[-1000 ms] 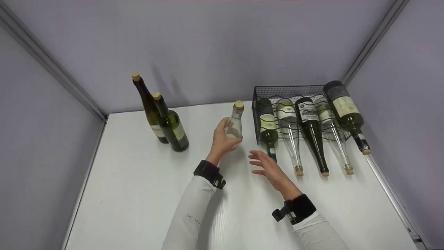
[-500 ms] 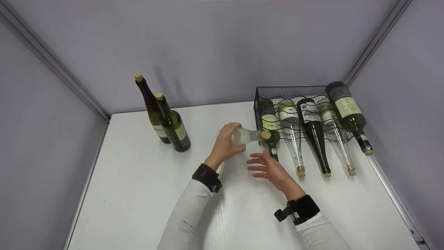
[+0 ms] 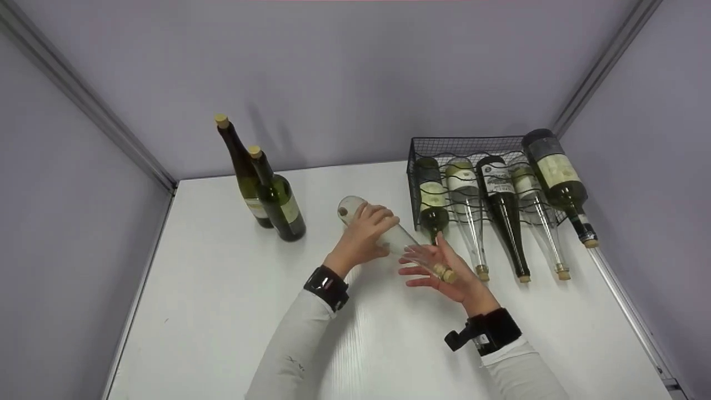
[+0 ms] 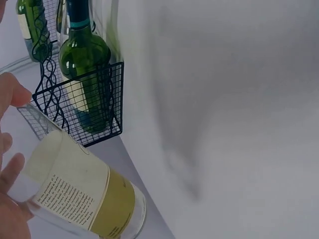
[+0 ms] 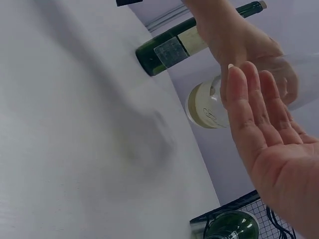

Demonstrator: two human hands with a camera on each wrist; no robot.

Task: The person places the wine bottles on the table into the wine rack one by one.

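Note:
My left hand (image 3: 364, 236) grips a clear glass wine bottle (image 3: 397, 240) around its body, above the white table. The bottle lies tilted, its base toward the upper left and its corked neck pointing down to the right. In the left wrist view, a cream and olive-gold label (image 4: 79, 184) shows on it. My right hand (image 3: 465, 278) is spread palm up, the bottle's neck and cork (image 3: 449, 276) overlapping its palm in the head view. Its fingers (image 5: 251, 107) are straight in the right wrist view, with the left hand behind them.
A black wire bottle rack (image 3: 411, 189) at the back right holds several corked bottles, necks toward me; the nearest is a green bottle (image 3: 432, 203). Two dark corked bottles stand at the left: a taller one (image 3: 244, 175) behind a shorter one (image 3: 281, 208). Grey walls (image 3: 344, 83) enclose the table.
The bottle has turned in my left hand's grip from upright, through neck pointing right, to neck pointing down right. My right hand has shifted slightly right and turned palm up beneath the neck.

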